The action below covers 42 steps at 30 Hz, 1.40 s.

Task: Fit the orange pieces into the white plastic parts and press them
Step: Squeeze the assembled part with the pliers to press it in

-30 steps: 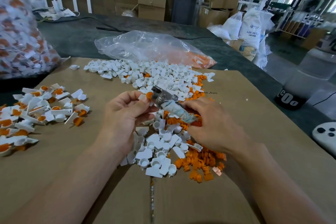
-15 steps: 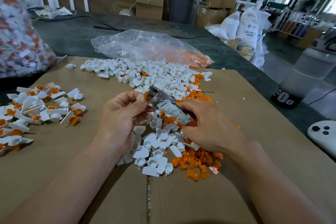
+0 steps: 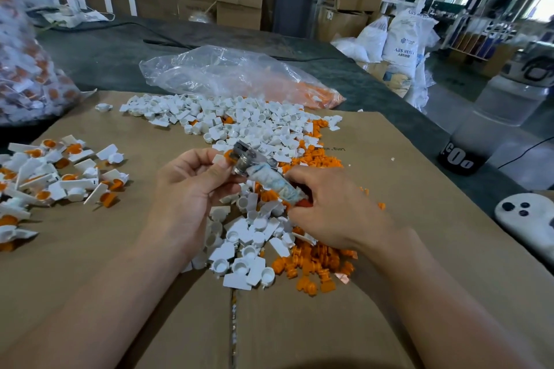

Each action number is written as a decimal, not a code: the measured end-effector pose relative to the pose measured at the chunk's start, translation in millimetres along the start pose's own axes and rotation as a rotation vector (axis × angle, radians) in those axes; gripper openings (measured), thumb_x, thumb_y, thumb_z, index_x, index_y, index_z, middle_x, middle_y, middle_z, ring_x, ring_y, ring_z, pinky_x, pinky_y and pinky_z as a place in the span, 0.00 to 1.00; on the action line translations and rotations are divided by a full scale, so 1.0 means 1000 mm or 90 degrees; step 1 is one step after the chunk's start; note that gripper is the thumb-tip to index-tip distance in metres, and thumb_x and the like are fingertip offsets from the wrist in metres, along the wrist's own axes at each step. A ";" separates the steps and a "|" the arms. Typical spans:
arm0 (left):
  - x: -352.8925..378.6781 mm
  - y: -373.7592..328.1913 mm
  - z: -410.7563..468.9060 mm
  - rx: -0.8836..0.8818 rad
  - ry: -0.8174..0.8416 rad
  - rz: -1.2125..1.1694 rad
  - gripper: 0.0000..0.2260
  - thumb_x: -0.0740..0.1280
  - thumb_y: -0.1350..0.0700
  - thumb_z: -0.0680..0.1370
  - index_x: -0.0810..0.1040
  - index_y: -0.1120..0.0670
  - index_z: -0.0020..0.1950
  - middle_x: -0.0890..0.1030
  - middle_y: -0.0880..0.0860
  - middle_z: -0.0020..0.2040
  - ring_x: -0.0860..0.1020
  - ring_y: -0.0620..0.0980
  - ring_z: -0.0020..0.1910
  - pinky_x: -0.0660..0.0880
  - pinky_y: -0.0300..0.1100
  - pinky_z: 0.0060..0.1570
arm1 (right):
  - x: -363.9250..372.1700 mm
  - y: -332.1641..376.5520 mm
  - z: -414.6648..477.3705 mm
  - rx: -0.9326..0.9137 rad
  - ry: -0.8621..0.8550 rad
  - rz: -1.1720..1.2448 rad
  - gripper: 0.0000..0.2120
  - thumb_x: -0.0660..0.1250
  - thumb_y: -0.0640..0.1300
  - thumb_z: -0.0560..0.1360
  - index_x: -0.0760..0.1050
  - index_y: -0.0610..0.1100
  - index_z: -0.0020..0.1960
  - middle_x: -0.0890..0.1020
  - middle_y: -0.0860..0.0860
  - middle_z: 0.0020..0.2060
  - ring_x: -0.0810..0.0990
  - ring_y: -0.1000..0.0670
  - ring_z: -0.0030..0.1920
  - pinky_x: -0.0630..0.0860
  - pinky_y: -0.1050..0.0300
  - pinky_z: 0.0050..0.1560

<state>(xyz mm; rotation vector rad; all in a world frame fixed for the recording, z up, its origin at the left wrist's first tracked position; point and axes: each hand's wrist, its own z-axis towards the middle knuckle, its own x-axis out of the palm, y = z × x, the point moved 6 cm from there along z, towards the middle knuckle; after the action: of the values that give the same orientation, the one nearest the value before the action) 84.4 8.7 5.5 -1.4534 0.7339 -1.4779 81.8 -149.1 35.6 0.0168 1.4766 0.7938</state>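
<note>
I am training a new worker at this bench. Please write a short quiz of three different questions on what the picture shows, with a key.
1. True or false: the pile of finished parts, white with orange inside, lies to the left of the left hand.
2. What does the right hand hold?
A. a wrapped metal tool
B. a pair of scissors
C. a roll of tape
3. Fill in: the loose orange pieces lie on a sheet of ____.

Key
1. True.
2. A, the tool; its metal head meets the part pinched in the left hand.
3. Cardboard.
</note>
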 end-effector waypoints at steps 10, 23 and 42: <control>-0.002 -0.001 0.000 0.005 -0.017 0.011 0.03 0.64 0.64 0.70 0.73 0.58 0.38 0.80 0.50 0.28 0.79 0.45 0.28 0.78 0.35 0.30 | 0.003 0.003 -0.001 0.014 0.013 0.013 0.06 0.63 0.41 0.72 0.74 0.42 0.48 0.77 0.48 0.37 0.74 0.47 0.37 0.69 0.53 0.33; -0.003 -0.001 0.001 0.017 -0.020 0.009 0.04 0.65 0.59 0.64 0.73 0.58 0.36 0.80 0.49 0.28 0.79 0.44 0.28 0.77 0.34 0.29 | 0.002 0.006 -0.002 0.023 0.022 0.002 0.06 0.64 0.43 0.73 0.73 0.43 0.48 0.76 0.49 0.37 0.73 0.49 0.35 0.70 0.53 0.33; -0.002 -0.002 0.002 0.010 -0.025 0.018 0.08 0.63 0.67 0.73 0.74 0.58 0.36 0.80 0.50 0.28 0.80 0.45 0.28 0.77 0.34 0.28 | 0.005 0.005 0.000 0.016 0.021 -0.026 0.05 0.63 0.43 0.72 0.72 0.43 0.47 0.75 0.48 0.36 0.72 0.48 0.36 0.67 0.56 0.32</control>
<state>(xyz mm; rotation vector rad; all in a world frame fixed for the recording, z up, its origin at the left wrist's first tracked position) 85.8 11.7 6.3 -1.4501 0.7140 -1.4260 78.8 -143.3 33.6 -0.0074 1.5143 0.7461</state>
